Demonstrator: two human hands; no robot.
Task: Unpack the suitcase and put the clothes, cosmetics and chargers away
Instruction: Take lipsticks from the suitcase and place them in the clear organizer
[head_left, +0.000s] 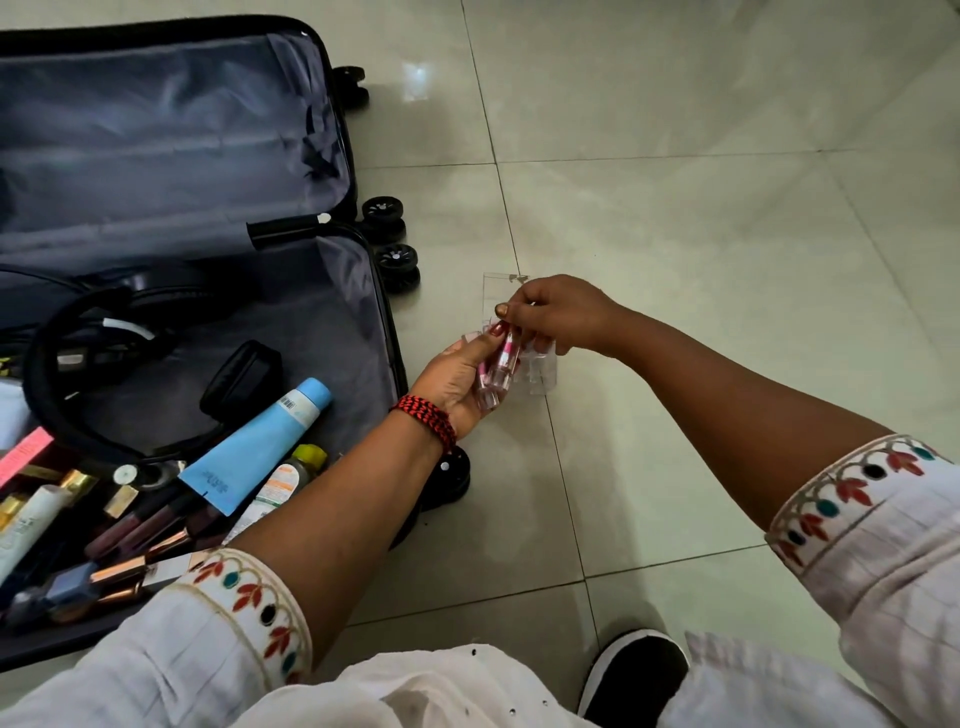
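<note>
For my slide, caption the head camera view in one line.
Left hand and right hand hold pink cosmetic tubes at a clear organizer beside the open suitcase.

Both forearms stretched out just right of the suitcase (340, 312): left hand (457, 382) palm-up, fingers curled round pink tubes (500, 366); right hand (553, 312) touching above it, palm-down, thumb and forefinger pinching a tube top.
</note>
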